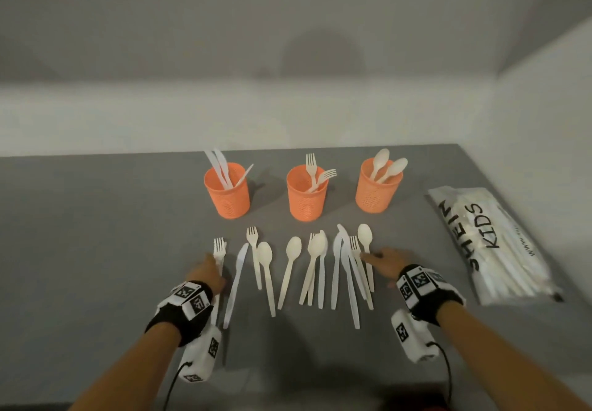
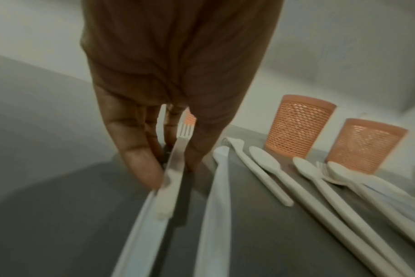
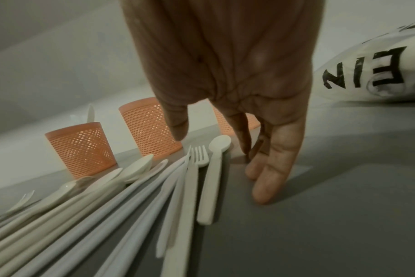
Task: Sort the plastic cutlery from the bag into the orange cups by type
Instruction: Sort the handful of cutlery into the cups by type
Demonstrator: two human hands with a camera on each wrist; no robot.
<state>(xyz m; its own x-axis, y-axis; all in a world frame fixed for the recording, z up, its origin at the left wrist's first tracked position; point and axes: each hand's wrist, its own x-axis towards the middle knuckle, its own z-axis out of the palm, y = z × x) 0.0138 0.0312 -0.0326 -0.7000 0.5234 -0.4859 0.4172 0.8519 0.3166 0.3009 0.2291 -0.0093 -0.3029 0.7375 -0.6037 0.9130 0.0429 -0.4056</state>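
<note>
three orange mesh cups stand in a row at the far side of the grey desk (image 1: 96, 234). the left cup (image 1: 228, 190) at 11 o'clock holds knives, the middle cup (image 1: 307, 193) at 12 o'clock holds forks, and the right cup (image 1: 377, 186) at 1 o'clock holds spoons.

nearer, across the middle of the desk, loose cutlery lies in a fan with the handles pointing toward the person: forks, spoons and knives mixed, some overlapping in the cluster toward the right.

the left hand (image 1: 209, 274) is down at the 9 o'clock end of the fan. from the left wrist view its fingers (image 2: 142, 165) and thumb close in on the handle of the outermost fork (image 2: 175, 165), pinching it from both sides; a knife (image 2: 140, 224) lies touching that fork, just under its handle end. another knife (image 1: 235, 285) lies just beside, at the fork's right.

the right hand (image 1: 382, 260) is at the 3 o'clock end. its fingers (image 3: 272, 168) are straight and pressed together, tips touching the bare desk just beside the outermost spoon (image 3: 213, 178), and its thumb hangs above the fork next to that spoon. it holds nothing.

the printed plastic bag (image 1: 490, 244) lies at 2 o'clock, well apart from the cups, with more white cutlery showing inside it.
</note>
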